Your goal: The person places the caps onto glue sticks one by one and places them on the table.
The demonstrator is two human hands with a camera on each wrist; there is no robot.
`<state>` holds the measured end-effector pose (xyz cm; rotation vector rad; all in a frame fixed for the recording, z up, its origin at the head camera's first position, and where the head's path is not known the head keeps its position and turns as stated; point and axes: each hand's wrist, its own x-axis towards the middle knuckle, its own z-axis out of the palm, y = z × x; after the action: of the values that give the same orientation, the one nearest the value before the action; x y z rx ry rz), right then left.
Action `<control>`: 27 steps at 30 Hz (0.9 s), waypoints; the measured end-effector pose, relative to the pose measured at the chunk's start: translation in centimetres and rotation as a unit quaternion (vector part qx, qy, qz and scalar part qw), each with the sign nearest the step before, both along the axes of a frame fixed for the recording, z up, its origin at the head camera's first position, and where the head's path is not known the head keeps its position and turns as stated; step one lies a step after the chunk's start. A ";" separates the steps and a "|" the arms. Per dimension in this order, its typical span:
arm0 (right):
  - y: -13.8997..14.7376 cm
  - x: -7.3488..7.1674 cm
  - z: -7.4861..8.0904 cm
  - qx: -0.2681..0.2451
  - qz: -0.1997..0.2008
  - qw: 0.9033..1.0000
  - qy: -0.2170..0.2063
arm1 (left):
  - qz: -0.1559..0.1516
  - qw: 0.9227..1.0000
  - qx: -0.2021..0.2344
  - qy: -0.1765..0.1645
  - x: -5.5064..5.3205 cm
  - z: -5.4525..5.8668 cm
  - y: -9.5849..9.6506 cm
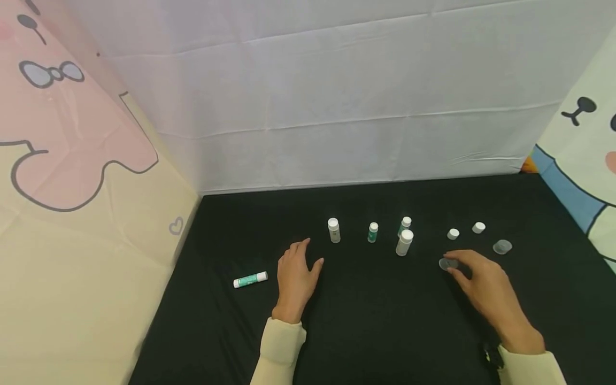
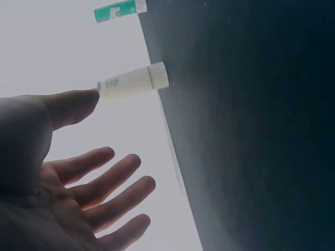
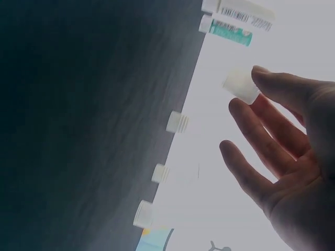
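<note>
My right hand [image 1: 486,283] pinches a small translucent cap [image 1: 448,263] between thumb and fingers; the right wrist view shows this cap [image 3: 241,85] at the fingertips. My left hand [image 1: 295,275], fingers spread and holding nothing, hovers over the black cloth. Beyond it stands a white glue-stick-like tube [image 1: 334,231], which the thumb tip overlaps in the left wrist view; in the head view they look apart. To the left lies a green-and-white tube [image 1: 250,279] with a white end. Between the hands, another white tube [image 1: 404,244] stands in front of a green tube [image 1: 403,226].
Another small green tube [image 1: 372,233] stands at the middle back. Two small white caps [image 1: 453,234] and a second translucent cap [image 1: 502,246] sit beyond my right hand. White fabric [image 1: 308,107] hangs behind the black cloth [image 1: 375,326], with printed cloth at both sides.
</note>
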<state>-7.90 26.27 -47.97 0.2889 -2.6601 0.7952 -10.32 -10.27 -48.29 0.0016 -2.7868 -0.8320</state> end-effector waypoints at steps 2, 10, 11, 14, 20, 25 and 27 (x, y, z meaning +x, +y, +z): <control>-0.4 0.0 0.1 0.001 0.007 1.000 0.006 | 0.002 1.000 0.010 0.002 -0.2 -0.1 0.3; -1.6 0.1 0.4 0.001 0.023 0.999 0.024 | 0.002 1.000 0.025 0.005 -1.0 0.0 1.4; -1.8 0.1 0.4 0.001 0.026 0.999 0.024 | 0.004 1.000 0.026 0.003 -1.1 0.1 1.5; -2.3 0.2 0.4 0.002 0.033 0.999 0.029 | 0.009 1.000 0.028 0.001 -1.3 0.1 1.9; -3.6 0.3 0.4 0.004 0.050 0.998 0.048 | 0.019 0.998 0.054 0.000 -2.0 0.2 2.7; -4.9 0.4 0.4 -0.002 0.066 0.996 0.057 | 0.024 0.997 0.070 -0.007 -2.6 0.2 3.2; -5.3 0.5 0.5 -0.004 0.071 0.996 0.057 | 0.026 0.997 0.073 -0.011 -2.8 0.1 3.4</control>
<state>-7.41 20.93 -47.51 0.5113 -2.5515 0.8065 -13.14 -6.82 -48.15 0.1094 -2.7272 -1.0250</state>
